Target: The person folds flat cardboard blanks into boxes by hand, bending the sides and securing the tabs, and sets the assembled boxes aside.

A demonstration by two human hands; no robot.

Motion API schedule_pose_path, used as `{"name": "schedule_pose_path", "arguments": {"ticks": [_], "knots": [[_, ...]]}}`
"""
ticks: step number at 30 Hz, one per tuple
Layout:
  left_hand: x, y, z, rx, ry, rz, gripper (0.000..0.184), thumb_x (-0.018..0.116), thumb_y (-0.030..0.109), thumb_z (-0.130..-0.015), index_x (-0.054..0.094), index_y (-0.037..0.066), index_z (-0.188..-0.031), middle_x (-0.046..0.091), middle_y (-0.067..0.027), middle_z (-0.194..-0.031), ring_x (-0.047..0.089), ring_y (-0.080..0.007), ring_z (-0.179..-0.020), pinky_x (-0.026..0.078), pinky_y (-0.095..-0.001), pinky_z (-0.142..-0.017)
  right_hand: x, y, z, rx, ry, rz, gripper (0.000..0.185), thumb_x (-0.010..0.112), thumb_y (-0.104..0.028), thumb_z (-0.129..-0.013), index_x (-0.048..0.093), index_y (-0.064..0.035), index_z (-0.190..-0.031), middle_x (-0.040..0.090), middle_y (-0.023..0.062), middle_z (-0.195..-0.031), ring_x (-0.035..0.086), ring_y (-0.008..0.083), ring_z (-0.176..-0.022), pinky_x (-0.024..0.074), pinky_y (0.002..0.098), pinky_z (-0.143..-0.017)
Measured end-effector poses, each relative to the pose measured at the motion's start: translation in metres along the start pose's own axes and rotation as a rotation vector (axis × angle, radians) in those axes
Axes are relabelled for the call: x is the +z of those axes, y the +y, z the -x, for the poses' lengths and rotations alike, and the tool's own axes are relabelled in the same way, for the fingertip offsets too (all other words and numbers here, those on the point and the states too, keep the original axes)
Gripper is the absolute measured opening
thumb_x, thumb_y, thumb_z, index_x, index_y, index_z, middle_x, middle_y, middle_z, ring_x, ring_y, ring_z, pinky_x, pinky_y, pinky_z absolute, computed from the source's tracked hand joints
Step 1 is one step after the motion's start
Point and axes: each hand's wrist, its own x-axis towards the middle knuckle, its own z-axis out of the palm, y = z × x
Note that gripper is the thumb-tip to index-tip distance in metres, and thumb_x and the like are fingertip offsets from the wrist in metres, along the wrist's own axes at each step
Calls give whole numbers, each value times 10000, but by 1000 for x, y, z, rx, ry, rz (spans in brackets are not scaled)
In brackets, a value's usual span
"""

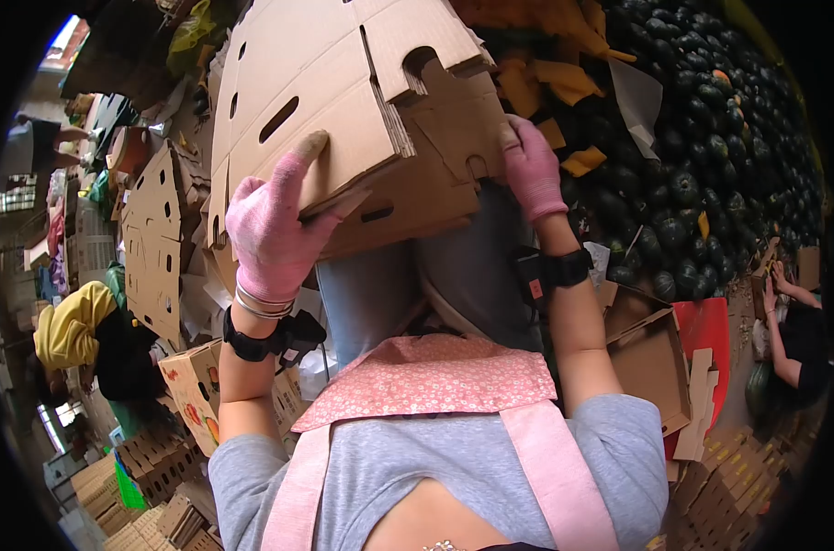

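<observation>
A stack of flattened cardboard boxes point(330, 101) with hand holes and cut notches lies in front of me, above my legs. My left hand point(275, 225), in a pink glove with a pale thumb tip, is closed around its near left corner, thumb on top and the fingers partly beneath. My right hand point(534, 170), also pink-gloved, grips the right edge of the lower cardboard, its fingers mostly hidden on the far side. Several layered edges show at the notch between my hands.
Dark green pumpkins point(693, 174) are heaped at the right. More folded cardboard point(152, 239) leans at the left, near a printed carton point(193, 390). An open box point(651, 363) sits by my right elbow. A person in yellow point(73, 331) and another person's arm point(784, 340) appear at the sides.
</observation>
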Motion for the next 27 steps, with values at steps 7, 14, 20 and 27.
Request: {"name": "schedule_pose_path", "arguments": {"ticks": [7, 14, 20, 27], "knots": [[14, -2, 14, 176, -192, -126, 621, 731, 328, -653, 555, 192, -1233, 460, 47, -593, 520, -116, -540, 381, -294, -560, -49, -94, -39, 421, -703, -1106, 710, 528, -512, -868, 378, -9, -1346, 544, 110, -1154, 538, 174, -1029, 499, 302, -804], [14, -10, 24, 203, -3, -141, 534, 655, 276, -744, 543, 253, -1266, 408, 55, -588, 477, -116, -511, 379, -285, -564, -35, -97, -49, 3, -655, -1109, 597, 634, -110, -773, 406, -5, -1315, 549, 75, -1150, 524, 169, -1045, 421, 301, -921], [46, -38, 6, 246, -45, -25, 534, 678, 326, -736, 535, 236, -1243, 568, -7, -853, 579, -198, -838, 447, -345, -791, -16, -65, -77, 295, -339, -993, 439, 601, -135, -845, 458, -16, -1243, 578, 53, -1030, 558, 139, -850, 480, 268, -744], [13, -92, 118, -645, 139, 126, 236, 630, 109, -839, 630, 62, -1070, 646, -149, -943, 629, -285, -878, 499, -315, -783, -50, -34, -80, -251, 65, 694, 375, 555, -430, -893, 581, -87, -1041, 603, 186, -963, 573, 395, -884, 469, 435, -770]]}}
